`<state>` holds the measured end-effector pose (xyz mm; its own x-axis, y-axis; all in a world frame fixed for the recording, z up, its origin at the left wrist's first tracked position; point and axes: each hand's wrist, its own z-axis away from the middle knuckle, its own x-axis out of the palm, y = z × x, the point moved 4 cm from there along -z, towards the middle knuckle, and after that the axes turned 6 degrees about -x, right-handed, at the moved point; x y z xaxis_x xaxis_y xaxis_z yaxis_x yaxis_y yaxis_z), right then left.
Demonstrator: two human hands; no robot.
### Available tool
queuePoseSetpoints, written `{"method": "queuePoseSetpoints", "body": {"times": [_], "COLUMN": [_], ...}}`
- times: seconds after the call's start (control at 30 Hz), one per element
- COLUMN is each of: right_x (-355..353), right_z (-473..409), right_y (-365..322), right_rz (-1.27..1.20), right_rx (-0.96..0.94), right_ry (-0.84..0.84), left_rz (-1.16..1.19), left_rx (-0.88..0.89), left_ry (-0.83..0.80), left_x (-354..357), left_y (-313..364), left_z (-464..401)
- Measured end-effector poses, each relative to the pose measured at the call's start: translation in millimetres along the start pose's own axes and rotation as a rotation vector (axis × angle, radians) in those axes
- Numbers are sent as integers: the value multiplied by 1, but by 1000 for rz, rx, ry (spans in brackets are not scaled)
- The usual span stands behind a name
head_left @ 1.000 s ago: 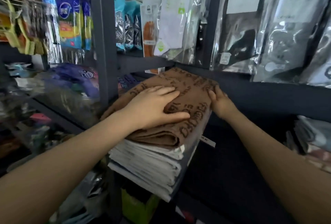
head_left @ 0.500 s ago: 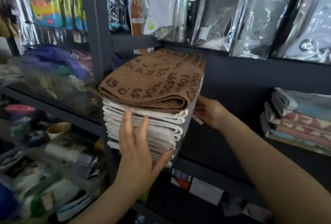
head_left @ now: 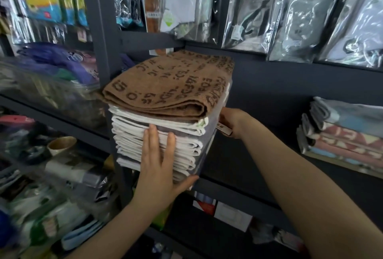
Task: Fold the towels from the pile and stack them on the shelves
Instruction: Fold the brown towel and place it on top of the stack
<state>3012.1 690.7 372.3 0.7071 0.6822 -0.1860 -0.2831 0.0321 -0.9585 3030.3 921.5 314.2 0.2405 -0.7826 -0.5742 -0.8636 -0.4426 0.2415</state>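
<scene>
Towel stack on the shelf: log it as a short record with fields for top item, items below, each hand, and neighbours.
top item: brown towel, folded, dark lettering, lies on top of the stack
items below: white folded towels, stacked on the shelf
left hand: left hand flat against the stack's front, fingers straight, thumb near the bottom edge
right hand: right hand at the stack's right side, by a small tag; grip unclear
neighbours: patterned towel stack further right; hanging plastic packets above
</scene>
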Motion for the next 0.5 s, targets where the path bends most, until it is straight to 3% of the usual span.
{"method": "queuePoseSetpoints", "body": {"times": [0.27,0.4,0.5], "right_x": [-29,-41,-36], "right_z": [15,42,61], "right_y": [24,36,34], "right_rz": [-29,-185,-338], "right_rx": [-9,-43,-83], "right_ry": [48,63,-10], "left_rz": [33,67,74], "left_rx": [155,253,224], "left_ry": [10,-1,-30], "left_x": [2,1,1], "left_y": [-1,-5,-12], "left_z": [-4,0,3]}}
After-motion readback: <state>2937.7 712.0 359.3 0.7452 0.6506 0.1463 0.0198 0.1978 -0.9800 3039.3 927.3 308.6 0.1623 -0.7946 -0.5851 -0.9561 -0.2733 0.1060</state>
